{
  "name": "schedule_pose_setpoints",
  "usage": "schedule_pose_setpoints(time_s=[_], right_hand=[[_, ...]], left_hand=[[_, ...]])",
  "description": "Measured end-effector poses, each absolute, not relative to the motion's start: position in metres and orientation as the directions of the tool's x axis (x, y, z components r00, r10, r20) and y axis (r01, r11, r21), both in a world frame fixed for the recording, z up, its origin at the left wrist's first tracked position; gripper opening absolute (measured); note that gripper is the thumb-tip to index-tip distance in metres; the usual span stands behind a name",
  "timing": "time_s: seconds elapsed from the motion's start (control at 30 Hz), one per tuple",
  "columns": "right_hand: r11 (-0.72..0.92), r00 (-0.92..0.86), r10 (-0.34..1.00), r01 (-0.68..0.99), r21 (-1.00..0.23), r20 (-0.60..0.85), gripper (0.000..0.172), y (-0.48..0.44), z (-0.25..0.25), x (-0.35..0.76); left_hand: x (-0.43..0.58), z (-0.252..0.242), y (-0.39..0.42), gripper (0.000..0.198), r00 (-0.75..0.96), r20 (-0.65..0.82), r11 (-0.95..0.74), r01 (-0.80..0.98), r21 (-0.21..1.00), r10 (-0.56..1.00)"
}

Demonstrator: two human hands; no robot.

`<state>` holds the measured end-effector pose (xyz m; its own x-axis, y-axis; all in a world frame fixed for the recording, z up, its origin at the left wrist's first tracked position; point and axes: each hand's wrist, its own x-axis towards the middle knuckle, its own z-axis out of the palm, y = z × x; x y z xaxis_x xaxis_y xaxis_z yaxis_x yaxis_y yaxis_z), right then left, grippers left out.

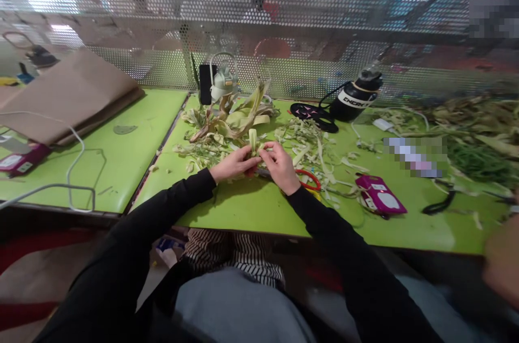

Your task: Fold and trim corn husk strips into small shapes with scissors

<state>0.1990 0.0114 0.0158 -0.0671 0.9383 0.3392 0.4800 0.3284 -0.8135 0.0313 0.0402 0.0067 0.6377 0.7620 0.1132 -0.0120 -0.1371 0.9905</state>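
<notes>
In the head view my left hand (237, 163) and my right hand (279, 166) meet above the green table. Pinched between the fingertips of both is a small folded strip of pale green corn husk (253, 139), standing upright. Just beyond my hands lies a pile of dried corn husks (239, 119), with trimmed husk scraps (306, 140) spread around it. Scissors with red-orange handles (310, 178) lie partly under my right hand, which hides some of them. Something red shows beneath my left fingers, too small to name.
At the back stand a phone (206, 83), a pale green bottle (224, 82) and a black bottle (352, 100) with a strap. A purple device (380, 194) lies to the right, with more husks (482, 116) beyond. Brown paper (73, 94) covers the left table. A person's arm shows at the right edge.
</notes>
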Motion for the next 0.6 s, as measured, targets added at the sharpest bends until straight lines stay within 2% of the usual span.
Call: schedule_pose_setpoints(time_s=[0.17,0.27,0.4,0.6], right_hand=[[0.356,-0.05,0.919,0.531,-0.769,0.391,0.019,0.014,0.011,0.199],[0.364,-0.043,0.911,0.551,-0.751,0.41,0.017,0.014,0.011,0.2],[0.36,-0.018,0.904,0.571,-0.738,0.427,0.014,0.013,0.012,0.201],[0.351,0.013,0.9,0.57,-0.742,0.436,0.013,0.008,0.014,0.2]], left_hand=[[0.033,0.007,0.036,0.051,0.619,0.103,-0.152,0.027,0.988,0.779],[0.034,0.008,0.033,0.043,0.609,0.091,-0.19,0.1,0.977,0.788],[0.034,0.009,0.031,0.043,0.612,0.112,-0.264,0.164,0.95,0.783],[0.034,0.006,0.027,0.039,0.624,0.124,-0.289,0.17,0.942,0.772]])
